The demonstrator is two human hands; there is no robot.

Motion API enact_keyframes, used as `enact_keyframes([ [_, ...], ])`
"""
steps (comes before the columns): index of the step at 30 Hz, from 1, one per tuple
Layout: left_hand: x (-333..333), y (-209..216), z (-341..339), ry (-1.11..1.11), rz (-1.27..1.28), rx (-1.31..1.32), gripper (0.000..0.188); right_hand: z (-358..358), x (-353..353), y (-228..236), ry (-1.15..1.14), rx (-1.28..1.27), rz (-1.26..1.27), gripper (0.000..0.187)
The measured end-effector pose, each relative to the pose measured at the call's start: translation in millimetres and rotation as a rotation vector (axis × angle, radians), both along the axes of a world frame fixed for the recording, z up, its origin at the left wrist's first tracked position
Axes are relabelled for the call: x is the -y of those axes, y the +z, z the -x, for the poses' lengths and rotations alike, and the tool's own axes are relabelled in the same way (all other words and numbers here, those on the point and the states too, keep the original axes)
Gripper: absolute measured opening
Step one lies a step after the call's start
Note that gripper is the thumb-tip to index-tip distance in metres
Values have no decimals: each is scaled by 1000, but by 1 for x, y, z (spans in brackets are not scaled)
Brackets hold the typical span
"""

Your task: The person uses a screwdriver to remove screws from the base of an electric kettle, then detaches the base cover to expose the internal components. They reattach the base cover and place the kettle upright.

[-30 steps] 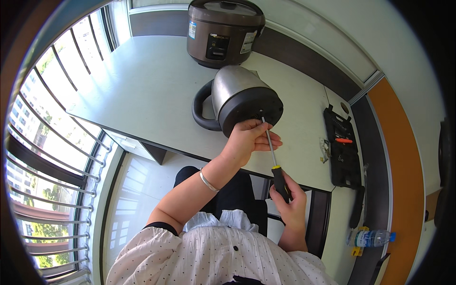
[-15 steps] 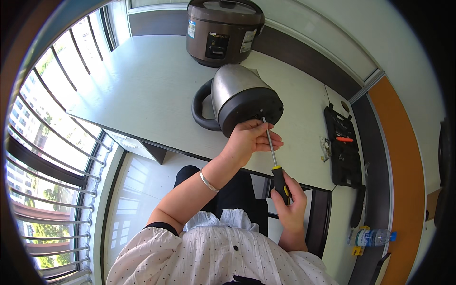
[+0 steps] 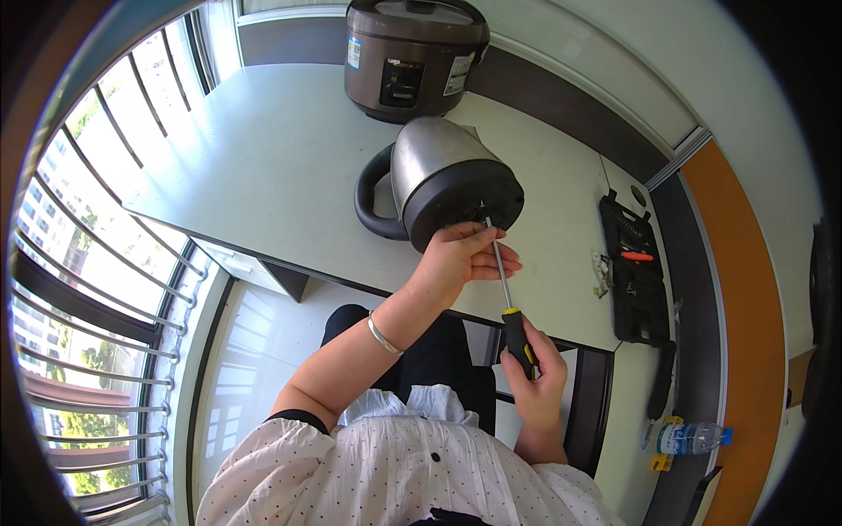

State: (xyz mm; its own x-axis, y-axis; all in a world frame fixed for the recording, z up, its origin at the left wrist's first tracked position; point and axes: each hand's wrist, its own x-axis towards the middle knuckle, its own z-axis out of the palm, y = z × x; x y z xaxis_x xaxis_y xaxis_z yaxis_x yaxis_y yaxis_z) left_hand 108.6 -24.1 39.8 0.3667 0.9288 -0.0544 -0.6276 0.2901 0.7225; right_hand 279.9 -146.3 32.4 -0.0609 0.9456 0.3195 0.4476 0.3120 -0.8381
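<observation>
Tipped kettle (image 3: 436, 153), with a screwdriver (image 3: 516, 333) at its black base (image 3: 447, 197) in a 2-handed hold.
From my remote seat I see the kettle on its side on the white table (image 3: 272, 167), handle to the left, base facing the wearer, presumably so the underside is within reach. The right hand (image 3: 539, 379) has its fingers wrapped around the screwdriver's grip, low and near the body, which I judge gives turning control. The left hand (image 3: 458, 254) reaches up with a bent wrist, its thumb and forefinger apparently pinching the shaft near the tip, likely to steady it; its other fingers extend to the right. I can't make out whether the tip is seated. To the right, a black tool case (image 3: 636, 285) lies near the wall.
</observation>
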Motion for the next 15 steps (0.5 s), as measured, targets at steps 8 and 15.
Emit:
enact_keyframes([
  [8,0,1,-4,141,101,264,36,-3,1,-4,21,-84,14,47],
  [15,-2,3,-13,198,181,353,32,-11,5,-9,28,-94,-22,46],
])
